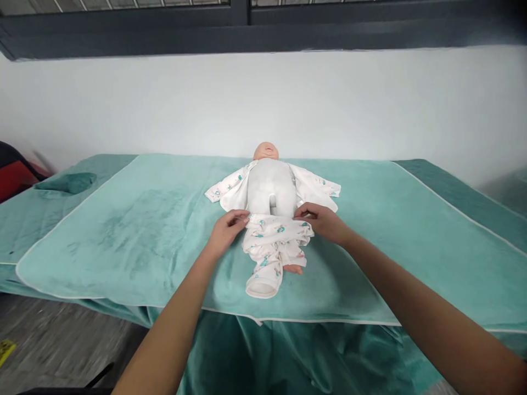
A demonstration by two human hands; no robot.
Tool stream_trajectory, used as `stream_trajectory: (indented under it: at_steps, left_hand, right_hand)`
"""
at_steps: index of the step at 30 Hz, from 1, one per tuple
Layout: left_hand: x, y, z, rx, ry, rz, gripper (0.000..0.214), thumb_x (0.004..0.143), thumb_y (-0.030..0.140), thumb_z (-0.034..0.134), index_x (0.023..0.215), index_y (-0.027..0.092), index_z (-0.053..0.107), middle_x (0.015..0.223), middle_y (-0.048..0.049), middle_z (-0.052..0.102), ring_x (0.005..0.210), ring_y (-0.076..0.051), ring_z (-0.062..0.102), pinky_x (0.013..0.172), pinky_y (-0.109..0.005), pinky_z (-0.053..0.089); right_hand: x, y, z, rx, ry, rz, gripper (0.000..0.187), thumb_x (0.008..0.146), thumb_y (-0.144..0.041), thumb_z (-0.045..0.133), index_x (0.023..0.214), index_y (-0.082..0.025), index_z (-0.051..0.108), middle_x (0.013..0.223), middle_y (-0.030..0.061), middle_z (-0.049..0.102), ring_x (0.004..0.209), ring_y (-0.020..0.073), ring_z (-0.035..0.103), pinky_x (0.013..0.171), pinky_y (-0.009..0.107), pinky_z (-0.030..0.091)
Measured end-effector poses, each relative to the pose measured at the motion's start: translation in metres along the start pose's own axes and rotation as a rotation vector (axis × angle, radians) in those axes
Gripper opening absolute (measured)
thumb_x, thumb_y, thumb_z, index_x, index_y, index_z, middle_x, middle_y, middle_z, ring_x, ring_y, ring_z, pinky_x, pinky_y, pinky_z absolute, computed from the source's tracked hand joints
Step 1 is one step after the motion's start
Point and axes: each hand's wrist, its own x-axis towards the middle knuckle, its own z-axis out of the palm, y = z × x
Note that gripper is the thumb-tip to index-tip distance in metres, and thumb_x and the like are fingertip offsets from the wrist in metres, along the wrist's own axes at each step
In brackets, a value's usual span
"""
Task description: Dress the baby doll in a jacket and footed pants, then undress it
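Observation:
A baby doll (272, 181) with a grey cloth body lies on its back, head away from me. An open white printed jacket (315, 184) is spread out under its body and arms. White printed baby pants (274, 233) are bunched around its legs, the waistband at the thighs. One doll foot (293, 269) shows at the right cuff; the left cuff hangs past the leg and no foot shows there. My left hand (228, 229) pinches the waistband's left end. My right hand (321, 221) grips the waistband's right end, fingertips partly hidden by cloth.
The doll lies on a green plush sheet (123, 236) with white piping, over a bed that reaches the white wall (263, 104). A dark window frame (123, 30) runs above. A red and black object (16, 175) stands at the far left.

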Motion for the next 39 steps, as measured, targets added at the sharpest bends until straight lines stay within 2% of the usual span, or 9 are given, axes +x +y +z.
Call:
stream_trajectory:
  at_steps: [11, 15, 19, 23, 26, 30, 33, 36, 39]
  left_hand:
    - [0.011, 0.013, 0.001, -0.039, -0.211, 0.137, 0.018, 0.075, 0.030, 0.072, 0.077, 0.021, 0.057, 0.160, -0.0098, 0.035, 0.148, -0.028, 0.033, 0.116, -0.045, 0.033]
    - [0.018, 0.013, 0.013, -0.055, -0.099, 0.163, 0.021, 0.082, 0.031, 0.065, 0.074, 0.021, 0.048, 0.154, -0.0128, 0.044, 0.142, -0.028, 0.042, 0.111, -0.045, 0.037]
    - [0.036, 0.015, 0.029, -0.026, 0.153, 0.131, 0.019, 0.084, 0.027, 0.061, 0.077, 0.022, 0.044, 0.122, -0.0088, 0.068, 0.107, -0.022, 0.064, 0.088, -0.034, 0.048]
    - [0.071, 0.022, 0.035, 0.093, 0.357, 0.092, 0.015, 0.080, 0.019, 0.059, 0.077, 0.023, 0.045, 0.068, 0.0044, 0.058, 0.064, -0.014, 0.053, 0.062, -0.025, 0.038]
    - [0.099, 0.023, 0.034, 0.020, 0.359, 0.017, 0.014, 0.080, 0.020, 0.059, 0.078, 0.024, 0.045, 0.055, 0.0085, 0.042, 0.052, -0.012, 0.040, 0.053, -0.024, 0.031]
    - [0.115, 0.009, 0.033, -0.040, 0.375, 0.000, 0.011, 0.079, 0.021, 0.062, 0.087, 0.022, 0.055, 0.068, 0.0055, 0.054, 0.065, -0.012, 0.051, 0.064, -0.024, 0.042]
    - [0.113, 0.001, 0.032, -0.004, 0.319, 0.084, 0.023, 0.081, 0.022, 0.059, 0.104, 0.022, 0.063, 0.108, -0.0023, 0.067, 0.100, -0.016, 0.060, 0.090, -0.028, 0.046]
    - [0.113, 0.003, 0.029, 0.053, 0.227, 0.093, 0.029, 0.085, 0.022, 0.053, 0.111, 0.022, 0.066, 0.121, -0.0036, 0.067, 0.110, -0.019, 0.060, 0.097, -0.030, 0.044]
    - [0.125, 0.010, 0.024, 0.104, 0.204, 0.077, 0.026, 0.084, 0.021, 0.052, 0.103, 0.021, 0.070, 0.104, -0.0026, 0.072, 0.098, -0.019, 0.062, 0.090, -0.030, 0.046]
  right_hand:
    - [-0.007, -0.008, -0.007, -0.026, -0.091, -0.206, 0.024, 0.058, -0.038, 0.089, 0.076, -0.027, 0.076, 0.145, 0.0046, 0.050, 0.138, 0.0326, 0.040, 0.114, 0.050, 0.034]
    - [0.004, -0.001, 0.005, -0.001, 0.019, -0.282, 0.020, 0.073, -0.040, 0.079, 0.081, -0.024, 0.071, 0.158, 0.0034, 0.038, 0.146, 0.0300, 0.032, 0.116, 0.049, 0.029]
    - [0.029, 0.007, 0.012, 0.079, 0.159, -0.222, 0.022, 0.078, -0.042, 0.070, 0.078, -0.022, 0.059, 0.149, 0.0090, 0.049, 0.131, 0.0277, 0.049, 0.097, 0.042, 0.046]
    - [0.072, 0.005, -0.002, -0.093, 0.336, -0.174, 0.016, 0.077, -0.030, 0.062, 0.075, -0.023, 0.048, 0.101, 0.0045, 0.069, 0.082, 0.0188, 0.059, 0.077, 0.033, 0.046]
    - [0.107, 0.003, -0.010, -0.068, 0.316, -0.118, 0.015, 0.076, -0.030, 0.062, 0.080, -0.024, 0.048, 0.065, -0.0046, 0.054, 0.060, 0.0146, 0.047, 0.062, 0.028, 0.039]
    - [0.130, 0.013, 0.004, 0.071, 0.392, -0.089, 0.015, 0.077, -0.031, 0.062, 0.085, -0.024, 0.052, 0.067, -0.0045, 0.053, 0.062, 0.0149, 0.048, 0.062, 0.028, 0.041]
    - [0.129, 0.023, 0.014, 0.046, 0.496, -0.222, 0.019, 0.078, -0.028, 0.062, 0.097, -0.024, 0.060, 0.103, 0.0025, 0.066, 0.091, 0.0201, 0.060, 0.083, 0.034, 0.046]
    - [0.128, 0.024, 0.008, 0.003, 0.359, -0.285, 0.030, 0.080, -0.028, 0.061, 0.110, -0.027, 0.065, 0.132, 0.0033, 0.062, 0.118, 0.0232, 0.056, 0.100, 0.037, 0.042]
    - [0.138, 0.016, -0.004, -0.118, 0.263, -0.189, 0.023, 0.081, -0.031, 0.060, 0.102, -0.026, 0.067, 0.108, 0.0020, 0.071, 0.099, 0.0229, 0.063, 0.089, 0.037, 0.044]
